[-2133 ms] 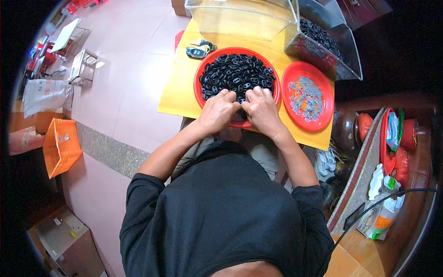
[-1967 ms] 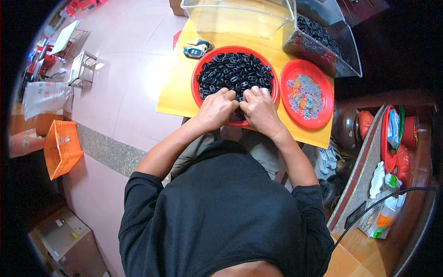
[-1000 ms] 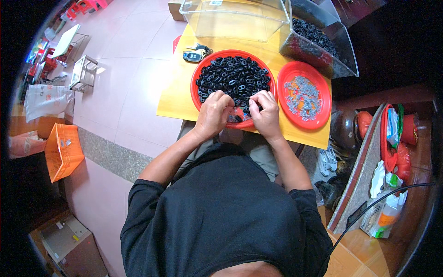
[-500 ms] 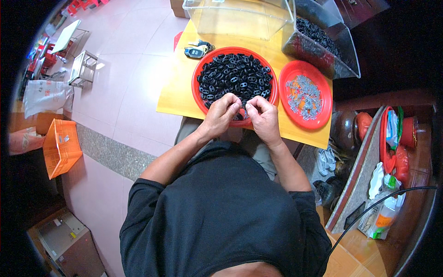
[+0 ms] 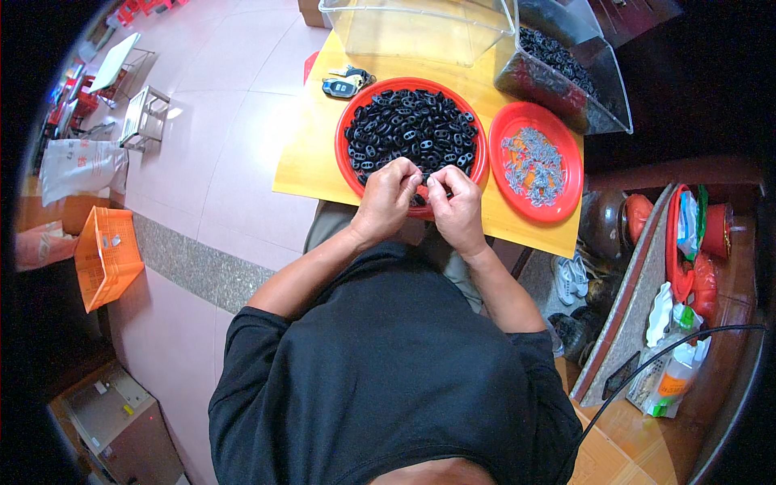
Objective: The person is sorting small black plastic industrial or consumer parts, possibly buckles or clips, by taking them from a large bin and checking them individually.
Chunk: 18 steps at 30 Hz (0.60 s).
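Note:
Over the near rim of a red round basin (image 5: 343, 162), my two hands meet with their fingertips almost touching. The basin is filled with small black oval pieces (image 5: 412, 129), each with two holes. My left hand (image 5: 386, 200) is closed in a pinch of thumb and forefinger. My right hand (image 5: 459, 208) pinches the same way, just to its right. Whatever sits between the fingertips is too small and too dark against the pieces to make out. Right of the basin, a red oval plate (image 5: 503, 187) bears many small silvery metal bits (image 5: 533, 166).
The yellow tabletop (image 5: 303, 166) carries car keys (image 5: 346, 84) left of the basin. A clear plastic bin (image 5: 420, 40) stands at the back, and another bin (image 5: 602, 117) with black pieces sits at the far right. An orange crate (image 5: 109, 259) lies on the left; a black cable (image 5: 647, 364) curves at right.
My right hand has shifted slightly left, so the two pinches are closer together. My left hand stays nearly in place. The whole view has moved a little.

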### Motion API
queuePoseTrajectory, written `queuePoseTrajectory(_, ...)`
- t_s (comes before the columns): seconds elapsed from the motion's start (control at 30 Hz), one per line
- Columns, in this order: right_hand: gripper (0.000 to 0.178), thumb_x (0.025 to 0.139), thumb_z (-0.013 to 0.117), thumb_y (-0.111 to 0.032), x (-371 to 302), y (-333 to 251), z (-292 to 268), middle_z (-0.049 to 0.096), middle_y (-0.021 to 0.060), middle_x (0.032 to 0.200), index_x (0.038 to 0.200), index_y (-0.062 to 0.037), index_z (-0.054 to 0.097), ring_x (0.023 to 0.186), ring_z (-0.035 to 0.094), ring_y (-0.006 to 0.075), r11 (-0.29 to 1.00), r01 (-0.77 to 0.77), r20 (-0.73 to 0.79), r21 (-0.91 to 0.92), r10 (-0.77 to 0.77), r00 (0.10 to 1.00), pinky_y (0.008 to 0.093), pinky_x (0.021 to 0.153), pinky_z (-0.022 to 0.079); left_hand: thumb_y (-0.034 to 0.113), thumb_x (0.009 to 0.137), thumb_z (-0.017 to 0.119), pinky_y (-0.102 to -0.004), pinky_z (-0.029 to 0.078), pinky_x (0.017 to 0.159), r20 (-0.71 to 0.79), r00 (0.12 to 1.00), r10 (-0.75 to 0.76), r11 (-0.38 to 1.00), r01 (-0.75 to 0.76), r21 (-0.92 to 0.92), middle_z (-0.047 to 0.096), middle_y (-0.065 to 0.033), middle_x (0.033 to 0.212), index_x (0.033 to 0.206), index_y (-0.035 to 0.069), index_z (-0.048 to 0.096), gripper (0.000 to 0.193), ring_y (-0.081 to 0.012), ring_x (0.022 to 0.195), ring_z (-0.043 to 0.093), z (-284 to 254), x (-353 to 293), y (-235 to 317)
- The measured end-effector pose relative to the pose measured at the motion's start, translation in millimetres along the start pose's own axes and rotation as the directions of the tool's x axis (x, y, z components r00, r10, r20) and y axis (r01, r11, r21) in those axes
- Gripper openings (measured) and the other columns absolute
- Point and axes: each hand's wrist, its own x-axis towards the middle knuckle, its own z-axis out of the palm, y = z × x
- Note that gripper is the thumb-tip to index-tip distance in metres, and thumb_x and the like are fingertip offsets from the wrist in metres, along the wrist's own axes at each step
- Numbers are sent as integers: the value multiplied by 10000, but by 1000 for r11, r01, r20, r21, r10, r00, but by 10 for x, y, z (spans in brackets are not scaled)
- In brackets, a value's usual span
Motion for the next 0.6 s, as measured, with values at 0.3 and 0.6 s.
queuePoseTrajectory(0.3, 74, 806, 554, -13, 8, 45, -103, 530, 99, 694, 748, 30, 539, 646, 547, 180, 988, -82, 49, 127, 77, 996, 299, 593, 433, 130, 890, 524, -222, 399, 579, 149, 981, -123, 976, 147, -159, 517, 11, 698, 810, 11, 544, 145, -62, 664, 477, -113, 41, 6)
queuePoseTrajectory(0.6, 208, 899, 540, -175, 10, 14, -177, 619, 79, 746, 912, 25, 596, 589, 574, 100, 487, -547, 319, 680, 476, 820, 223, 547, 497, 77, 840, 559, -224, 397, 582, 27, 1000, 4, 989, 0, -148, 511, -10, 713, 790, 6, 549, 88, -79, 648, 484, -94, 12, 70)
